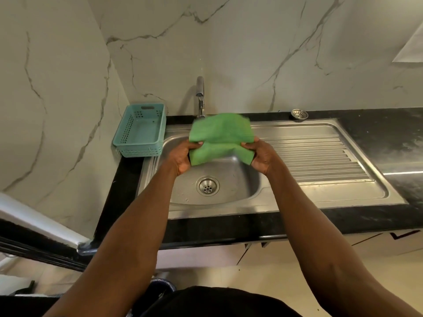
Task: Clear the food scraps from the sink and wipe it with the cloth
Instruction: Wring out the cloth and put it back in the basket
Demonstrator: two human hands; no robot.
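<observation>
A green cloth point(220, 136) is stretched in the air above the steel sink point(240, 191), folded over on itself. My left hand point(183, 156) pinches its left edge and my right hand point(261, 155) pinches its right edge. Below the hands the basin shows a round drain point(207, 186) and a few water drops; I see no food scraps in it. The far part of the basin is hidden behind the cloth.
A teal plastic basket point(142, 130) stands at the sink's left. The tap point(200, 97) rises behind the cloth. A ribbed draining board point(320, 156) lies to the right, with a loose metal strainer point(299, 114) on the black counter point(389, 133) behind it.
</observation>
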